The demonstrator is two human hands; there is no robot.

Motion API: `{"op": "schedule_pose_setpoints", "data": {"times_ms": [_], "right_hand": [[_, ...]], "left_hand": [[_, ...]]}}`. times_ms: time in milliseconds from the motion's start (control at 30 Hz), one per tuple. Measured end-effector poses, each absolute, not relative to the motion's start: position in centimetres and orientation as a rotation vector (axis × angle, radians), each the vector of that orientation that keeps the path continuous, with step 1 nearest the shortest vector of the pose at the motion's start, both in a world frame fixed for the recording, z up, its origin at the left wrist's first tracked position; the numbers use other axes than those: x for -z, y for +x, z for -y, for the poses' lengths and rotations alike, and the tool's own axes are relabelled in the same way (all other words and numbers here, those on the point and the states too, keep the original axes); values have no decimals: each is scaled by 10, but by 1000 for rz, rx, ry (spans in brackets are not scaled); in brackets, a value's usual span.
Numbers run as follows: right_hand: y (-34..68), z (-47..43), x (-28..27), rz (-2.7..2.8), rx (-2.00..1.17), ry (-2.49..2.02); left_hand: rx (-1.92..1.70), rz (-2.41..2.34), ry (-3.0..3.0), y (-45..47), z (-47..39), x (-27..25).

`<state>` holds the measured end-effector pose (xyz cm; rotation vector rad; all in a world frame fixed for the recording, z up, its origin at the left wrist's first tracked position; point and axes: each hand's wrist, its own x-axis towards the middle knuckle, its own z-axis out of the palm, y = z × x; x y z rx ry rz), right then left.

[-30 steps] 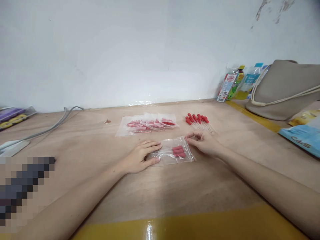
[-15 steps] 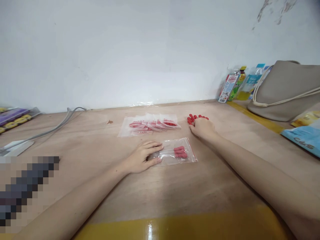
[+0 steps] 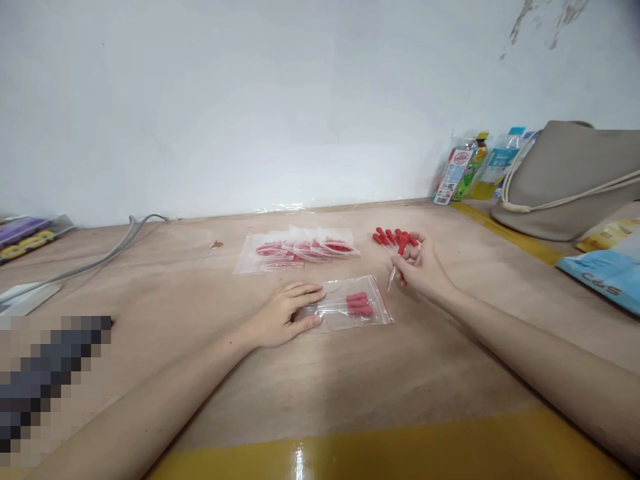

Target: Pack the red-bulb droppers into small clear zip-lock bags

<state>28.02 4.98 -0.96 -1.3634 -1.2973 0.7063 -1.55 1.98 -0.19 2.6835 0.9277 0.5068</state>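
Observation:
My left hand (image 3: pixel 289 313) lies on the closed-off end of a clear zip bag (image 3: pixel 377 287), thumb and fingers apart and pressing lightly on the plastic. Inside the bag are droppers with red rubber bulbs (image 3: pixel 359 304), their clear tubes pointing toward my left hand. My right hand (image 3: pixel 423 267) pinches a dropper (image 3: pixel 403 244) with its red bulb up and clear tip slanting down to the left. Another red bulb shows under my fingers; whether it is also held I cannot tell. Several loose droppers (image 3: pixel 384 235) lie just behind that hand.
Overlapping filled zip bags (image 3: pixel 300 250) lie behind the bag, before the white wall. At right stand a carton (image 3: pixel 453 177), bottles (image 3: pixel 495 170), a grey drawstring bag (image 3: pixel 560 187) and a blue packet (image 3: pixel 600 280). A grey cable (image 3: pixel 115 253) runs along the left.
My right hand has lifted back from the loose droppers, turned, and now has a dropper between its fingers. My left hand stays on the zip bag.

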Motion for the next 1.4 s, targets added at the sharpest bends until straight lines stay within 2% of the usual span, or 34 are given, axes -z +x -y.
{"op": "schedule_pose_setpoints", "data": {"times_ms": [167, 367, 567, 733, 967, 1167, 1300, 1400], "right_hand": [[265, -32, 9, 969, -1011, -1256], [254, -22, 7, 827, -1268, -1138], [263, -18, 13, 1116, -1300, -1169], [269, -20, 7, 1361, -1459, -1214], [263, -28, 5, 1472, -1401, -1284], [254, -30, 12, 1462, -1174, -1366], [260, -29, 8, 1695, -1295, -1249], [274, -31, 0, 1842, -1304, -1334]], "left_hand": [[-487, -936, 2687, -15, -19, 0], [-509, -943, 2681, -15, -18, -1], [-524, -958, 2677, -15, -17, 0], [-520, -957, 2685, -14, -17, 0], [-502, -973, 2688, -13, -17, -2], [-516, -974, 2687, -14, -18, -1], [-515, -962, 2683, -14, -18, 0], [-483, -966, 2686, -15, -18, 0]]}}
